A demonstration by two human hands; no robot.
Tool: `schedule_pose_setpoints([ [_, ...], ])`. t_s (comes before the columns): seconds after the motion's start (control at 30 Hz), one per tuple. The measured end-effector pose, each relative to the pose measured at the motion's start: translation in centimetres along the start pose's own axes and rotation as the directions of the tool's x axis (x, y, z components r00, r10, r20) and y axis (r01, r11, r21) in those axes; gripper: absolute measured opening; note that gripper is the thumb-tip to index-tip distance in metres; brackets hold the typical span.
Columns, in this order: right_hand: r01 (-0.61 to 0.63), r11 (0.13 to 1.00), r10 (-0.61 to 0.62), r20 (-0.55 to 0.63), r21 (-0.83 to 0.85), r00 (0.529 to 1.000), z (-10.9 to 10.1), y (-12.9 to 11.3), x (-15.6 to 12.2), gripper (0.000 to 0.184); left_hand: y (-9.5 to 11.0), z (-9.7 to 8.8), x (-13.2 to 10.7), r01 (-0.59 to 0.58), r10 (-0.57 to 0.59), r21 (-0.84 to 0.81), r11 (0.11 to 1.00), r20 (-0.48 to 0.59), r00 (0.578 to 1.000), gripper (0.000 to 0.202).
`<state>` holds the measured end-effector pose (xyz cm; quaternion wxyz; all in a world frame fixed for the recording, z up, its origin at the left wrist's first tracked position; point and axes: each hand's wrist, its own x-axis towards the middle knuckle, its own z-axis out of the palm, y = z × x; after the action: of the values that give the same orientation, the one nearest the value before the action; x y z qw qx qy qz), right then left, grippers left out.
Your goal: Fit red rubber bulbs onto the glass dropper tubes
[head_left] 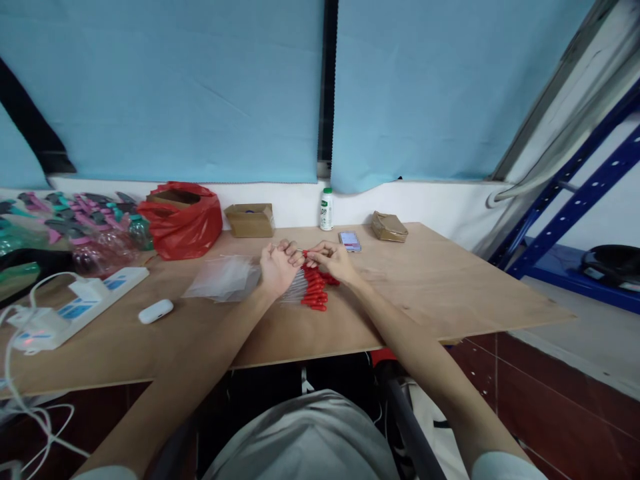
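Note:
Over the middle of the table, my two hands meet at one dropper with a red bulb (305, 253). My left hand (281, 265) is closed with its fingers curled round the dropper's thin tube, which is mostly hidden. The fingertips of my right hand (330, 259) pinch the red bulb end. Beneath both hands lies a pile of droppers (314, 293), their clear tubes pointing left and their red bulbs to the right. A stack of clear plastic bags (223, 279) lies flat just left of the pile.
Behind stand a red plastic bag (187, 227) with a box inside, an open cardboard box (250, 221), a white bottle (327, 210), a phone (349, 241) and a brown packet (389, 227). To the left are spray bottles (100, 230), a power strip (107, 292) and a white earbud case (155, 311).

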<state>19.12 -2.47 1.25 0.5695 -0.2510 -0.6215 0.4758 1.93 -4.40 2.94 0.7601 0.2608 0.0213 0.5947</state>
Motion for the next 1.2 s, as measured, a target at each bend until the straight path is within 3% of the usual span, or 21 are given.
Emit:
schedule_pose_setpoints([
  [0.4,0.077,0.994,-0.080,-0.039,-0.077,0.996,0.17,-0.80,-0.09,0.035,0.31,0.14,0.25,-0.010,0.009,0.021,1.000,0.033,0.999,0.031],
  [0.63,0.143,0.946,-0.158,-0.030,-0.291,0.987,-0.12,-0.91,-0.43,0.032,0.23,-0.19,0.20,0.037,-0.038,0.051,0.998,0.017,0.999,0.036],
  [0.9,0.029,0.993,-0.028,0.007,-0.110,1.000,-0.07,-0.88,-0.27,0.036,0.42,0.54,-0.07,0.042,-0.042,0.026,0.999,-0.027,0.999,0.038],
  [1.2,0.020,0.998,-0.021,-0.007,-0.061,1.000,-0.42,-0.31,-0.05,0.043,0.67,0.19,0.04,0.036,-0.036,0.065,0.997,-0.008,0.999,0.038],
])
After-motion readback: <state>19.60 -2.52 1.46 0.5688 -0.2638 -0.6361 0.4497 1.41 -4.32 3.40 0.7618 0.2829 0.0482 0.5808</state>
